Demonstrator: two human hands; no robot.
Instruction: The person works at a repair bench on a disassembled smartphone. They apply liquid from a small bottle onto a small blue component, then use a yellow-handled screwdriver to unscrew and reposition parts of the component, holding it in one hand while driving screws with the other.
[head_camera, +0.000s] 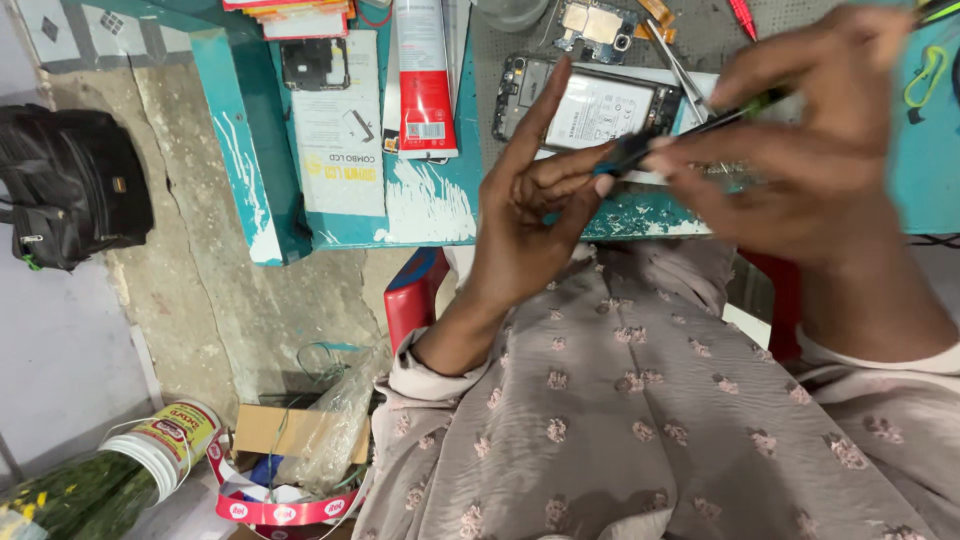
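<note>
1. The place is a small repair corner with a rough concrete floor (250, 290) and a teal painted workbench (430, 215) at the top of the view.
2. On the far left a black bag (70, 185) lies on the floor, and lower down there is a white plastic jar (165, 445) beside a cardboard box (290, 430) with a clear plastic bag.
3. On the left part of the bench lies a white flat package (340, 130) with a black part on it, and next to it a red and white box (425, 80).
4. The left hand (535, 215) is raised at the bench edge, and its thumb and fingers are pinched together on the blue tip end of a screwdriver (690, 125).
5. Behind the hands, an opened phone (590, 100) lies on the bench with its white battery visible.
6. The right hand (800, 140) is closed around the green and black handle of the screwdriver, just beside the left hand.
7. A red stool (415, 295) shows under the person's dotted grey clothing (640, 420).
</note>
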